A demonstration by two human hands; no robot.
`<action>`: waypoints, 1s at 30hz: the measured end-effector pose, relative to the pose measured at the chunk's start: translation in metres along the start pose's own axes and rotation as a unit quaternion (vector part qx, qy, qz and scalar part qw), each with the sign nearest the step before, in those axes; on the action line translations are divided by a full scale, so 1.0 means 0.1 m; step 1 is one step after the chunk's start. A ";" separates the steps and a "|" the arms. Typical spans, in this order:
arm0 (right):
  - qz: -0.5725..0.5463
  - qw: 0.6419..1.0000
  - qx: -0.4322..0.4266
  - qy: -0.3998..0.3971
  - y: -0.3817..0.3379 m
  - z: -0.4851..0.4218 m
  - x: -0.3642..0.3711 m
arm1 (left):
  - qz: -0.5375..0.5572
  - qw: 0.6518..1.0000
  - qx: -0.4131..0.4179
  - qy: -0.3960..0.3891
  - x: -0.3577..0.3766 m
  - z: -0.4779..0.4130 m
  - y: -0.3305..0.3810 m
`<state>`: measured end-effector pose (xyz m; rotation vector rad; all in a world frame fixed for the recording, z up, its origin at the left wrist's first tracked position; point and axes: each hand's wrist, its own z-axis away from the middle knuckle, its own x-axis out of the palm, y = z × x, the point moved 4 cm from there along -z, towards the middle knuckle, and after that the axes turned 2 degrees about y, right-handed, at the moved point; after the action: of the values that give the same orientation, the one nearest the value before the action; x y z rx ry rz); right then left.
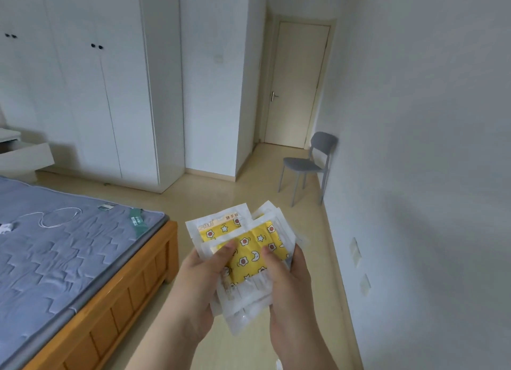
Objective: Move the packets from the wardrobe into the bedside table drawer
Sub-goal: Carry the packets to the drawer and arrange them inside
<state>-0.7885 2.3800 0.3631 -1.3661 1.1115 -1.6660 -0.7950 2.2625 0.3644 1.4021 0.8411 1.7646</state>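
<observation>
Both hands hold 1 loose stack of packets (249,248), near centre. Left hand (203,275) grips the left edge, thumb on top; right hand (287,281) grips the right edge, thumb on top. Top packets yellow, star and moon print, clear borders. Wardrobe (91,93) far left, doors closed. Bedside table drawer (25,159) at the left edge, pulled out. Bed (69,259) near left, white cable (55,217) on the mattress. Grey chair (307,165) against the right wall; closed door (297,84) far.

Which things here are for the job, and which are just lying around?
For the job: packets, held by left hand and right hand; white wardrobe, doors closed; bedside table drawer at far left, apparently pulled out.

Just there: grey chair by the wall; bed with a white cable on it; closed door.
</observation>
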 end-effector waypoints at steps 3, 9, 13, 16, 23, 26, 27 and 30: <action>-0.006 1.000 0.000 -0.016 -0.12 -0.83 0.33 | -0.001 1.000 0.012 0.012 0.10 -0.83 0.28; -0.039 0.999 0.011 -0.022 -0.10 -2.29 0.67 | 0.002 1.000 0.015 0.024 0.29 -2.29 0.52; -0.045 0.998 0.036 -0.034 0.05 -3.33 0.81 | -0.004 0.999 0.013 0.048 0.39 -3.28 0.54; -0.043 0.997 0.037 -0.057 0.05 -4.17 0.96 | -0.003 0.997 0.026 0.078 0.52 -4.05 0.63; -0.048 0.992 0.041 -0.107 -0.01 -5.72 1.51 | 0.019 0.994 0.048 0.101 0.68 -5.53 1.06; -0.044 0.990 0.051 -0.124 0.10 -6.27 1.78 | 0.024 0.992 0.047 0.115 0.57 -6.14 1.18; -0.044 0.990 0.053 -0.123 0.16 -6.48 1.87 | 0.025 0.992 0.045 0.113 0.54 -6.37 1.22; -0.041 0.991 0.051 -0.119 0.34 -7.15 2.19 | 0.023 0.993 0.046 0.109 0.38 -7.09 1.35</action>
<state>-1.5330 2.2991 0.3616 -1.5159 0.8331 -1.5449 -1.5137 2.1842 0.3584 1.3125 1.0225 1.9618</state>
